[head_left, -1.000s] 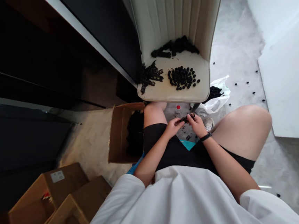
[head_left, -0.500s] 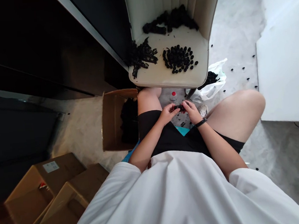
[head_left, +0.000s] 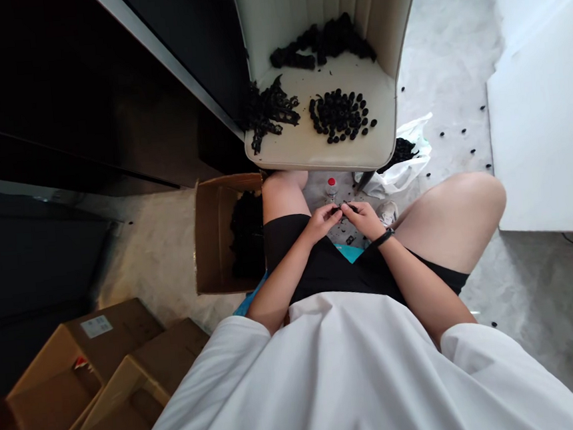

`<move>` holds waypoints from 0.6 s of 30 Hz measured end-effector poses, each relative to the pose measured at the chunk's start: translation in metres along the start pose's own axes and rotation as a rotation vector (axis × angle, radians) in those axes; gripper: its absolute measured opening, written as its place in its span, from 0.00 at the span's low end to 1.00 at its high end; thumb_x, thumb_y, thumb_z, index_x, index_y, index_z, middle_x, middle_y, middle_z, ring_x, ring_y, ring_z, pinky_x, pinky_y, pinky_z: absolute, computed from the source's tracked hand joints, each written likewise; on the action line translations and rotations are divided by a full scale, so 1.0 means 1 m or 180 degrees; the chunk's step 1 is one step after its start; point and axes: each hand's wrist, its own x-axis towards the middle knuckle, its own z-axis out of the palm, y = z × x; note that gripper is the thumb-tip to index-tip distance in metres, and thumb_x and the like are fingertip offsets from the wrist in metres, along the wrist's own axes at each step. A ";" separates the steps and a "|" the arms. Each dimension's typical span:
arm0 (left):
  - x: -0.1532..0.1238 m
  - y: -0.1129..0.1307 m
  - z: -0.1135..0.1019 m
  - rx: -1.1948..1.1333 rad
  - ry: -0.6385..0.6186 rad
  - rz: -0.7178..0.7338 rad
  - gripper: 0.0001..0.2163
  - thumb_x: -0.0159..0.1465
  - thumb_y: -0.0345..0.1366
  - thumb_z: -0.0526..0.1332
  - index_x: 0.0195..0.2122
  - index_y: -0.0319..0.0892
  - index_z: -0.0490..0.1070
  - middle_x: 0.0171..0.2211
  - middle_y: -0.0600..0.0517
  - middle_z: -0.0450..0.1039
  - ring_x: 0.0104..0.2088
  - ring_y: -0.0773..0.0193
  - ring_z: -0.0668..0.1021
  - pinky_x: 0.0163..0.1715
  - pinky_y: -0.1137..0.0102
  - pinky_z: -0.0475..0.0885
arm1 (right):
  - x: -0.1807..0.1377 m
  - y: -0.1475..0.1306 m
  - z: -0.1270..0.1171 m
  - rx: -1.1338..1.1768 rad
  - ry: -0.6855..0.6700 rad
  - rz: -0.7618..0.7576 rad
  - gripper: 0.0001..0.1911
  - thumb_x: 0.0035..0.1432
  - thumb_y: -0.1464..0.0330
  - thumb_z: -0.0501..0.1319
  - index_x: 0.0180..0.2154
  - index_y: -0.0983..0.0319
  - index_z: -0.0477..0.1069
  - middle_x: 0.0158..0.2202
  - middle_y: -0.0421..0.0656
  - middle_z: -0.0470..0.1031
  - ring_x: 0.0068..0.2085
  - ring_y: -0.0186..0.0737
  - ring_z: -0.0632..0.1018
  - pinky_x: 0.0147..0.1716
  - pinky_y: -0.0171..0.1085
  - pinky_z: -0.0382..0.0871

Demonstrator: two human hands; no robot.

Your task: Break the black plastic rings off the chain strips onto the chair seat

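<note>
Near the front of the chair (head_left: 321, 156), above the floor (head_left: 445, 47), a small black piece (head_left: 337, 210) is pinched by the left hand (head_left: 323, 221) and the right hand (head_left: 364, 219). On the chair, round black pieces (head_left: 338, 113) are heaped beside ragged black scraps (head_left: 271, 109).

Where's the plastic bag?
In the head view, the white plastic bag is on the floor beside the near right corner of the cream chair, beyond the right hand.
</note>
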 end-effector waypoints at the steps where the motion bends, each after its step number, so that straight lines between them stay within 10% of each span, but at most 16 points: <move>1: 0.000 0.000 0.000 -0.0005 -0.0059 -0.0032 0.32 0.57 0.68 0.70 0.38 0.39 0.77 0.32 0.51 0.75 0.32 0.64 0.77 0.36 0.68 0.75 | 0.000 0.000 0.000 -0.0012 -0.0049 0.0014 0.37 0.66 0.36 0.57 0.23 0.60 0.67 0.19 0.36 0.61 0.24 0.33 0.60 0.27 0.38 0.54; 18: -0.001 -0.002 -0.002 -0.0584 -0.0406 -0.0366 0.28 0.56 0.64 0.74 0.32 0.40 0.74 0.22 0.58 0.66 0.22 0.71 0.68 0.24 0.73 0.63 | -0.007 -0.006 0.014 0.1143 -0.0475 0.0265 0.34 0.66 0.38 0.60 0.25 0.60 0.71 0.18 0.37 0.67 0.21 0.34 0.65 0.27 0.37 0.64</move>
